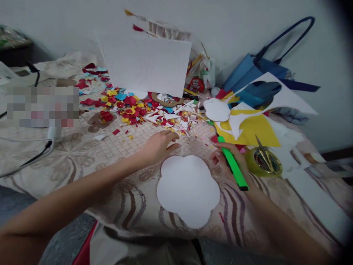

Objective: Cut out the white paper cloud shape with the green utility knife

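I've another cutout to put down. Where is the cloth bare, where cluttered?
Bare: the cloth left of the left hand, between its forearm and the paper scraps, out to the cable; also below that forearm, left of the white cutout. Crowded: the scraps beyond, and the yellow paper and tape roll beside the right hand holding the green marker.

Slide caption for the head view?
Right hand holds a green marker beside a white cloud-shaped cutout; left hand rests near paper scraps.

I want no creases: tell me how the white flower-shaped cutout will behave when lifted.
The white flower-shaped cutout lies thin and flat on the cloth, so it is probably light and may droop if lifted by one lobe. Its flush edge looks hard to pinch; a push would likely slide it.
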`<state>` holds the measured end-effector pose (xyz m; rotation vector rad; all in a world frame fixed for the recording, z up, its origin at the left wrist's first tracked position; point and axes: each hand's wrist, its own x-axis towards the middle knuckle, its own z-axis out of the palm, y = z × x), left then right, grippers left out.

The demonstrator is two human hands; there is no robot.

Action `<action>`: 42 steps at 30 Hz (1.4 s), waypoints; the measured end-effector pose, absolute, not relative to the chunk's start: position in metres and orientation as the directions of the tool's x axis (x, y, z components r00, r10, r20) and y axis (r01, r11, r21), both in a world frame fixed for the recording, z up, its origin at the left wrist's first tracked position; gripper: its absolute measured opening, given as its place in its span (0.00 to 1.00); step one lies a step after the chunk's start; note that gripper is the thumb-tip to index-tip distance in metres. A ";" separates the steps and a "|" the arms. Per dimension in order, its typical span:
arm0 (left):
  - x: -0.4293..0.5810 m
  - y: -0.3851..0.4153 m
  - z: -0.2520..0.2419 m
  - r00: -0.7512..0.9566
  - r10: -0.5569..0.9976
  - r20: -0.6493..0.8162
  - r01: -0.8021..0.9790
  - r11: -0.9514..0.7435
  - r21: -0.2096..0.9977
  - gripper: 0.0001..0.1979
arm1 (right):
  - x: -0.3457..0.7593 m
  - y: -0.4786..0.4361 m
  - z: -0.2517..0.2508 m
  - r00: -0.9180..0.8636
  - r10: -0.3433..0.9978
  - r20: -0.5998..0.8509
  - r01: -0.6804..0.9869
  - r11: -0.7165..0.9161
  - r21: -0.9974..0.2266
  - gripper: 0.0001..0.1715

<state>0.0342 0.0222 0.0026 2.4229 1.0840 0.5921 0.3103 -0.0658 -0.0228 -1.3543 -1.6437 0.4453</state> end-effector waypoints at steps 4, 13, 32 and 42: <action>0.057 0.042 -0.004 0.645 0.746 0.164 0.551 -0.603 0.577 0.15 | 0.307 -0.060 -0.029 0.044 0.916 0.399 0.509 0.323 -0.798 0.18; 0.056 0.051 -0.021 0.580 0.782 0.229 0.503 -0.565 0.653 0.16 | 0.298 -0.069 -0.025 0.127 0.923 0.363 0.459 0.270 -0.846 0.16; 0.066 -0.045 -0.010 0.974 -0.095 0.204 -0.204 -0.755 0.623 0.32 | 0.286 -0.073 -0.025 0.061 0.972 0.229 0.316 0.199 -0.928 0.14; 0.066 -0.058 -0.017 0.981 -0.014 0.192 -0.119 -0.830 0.544 0.36 | 0.295 -0.081 -0.020 0.092 0.968 0.235 0.287 0.200 -0.937 0.30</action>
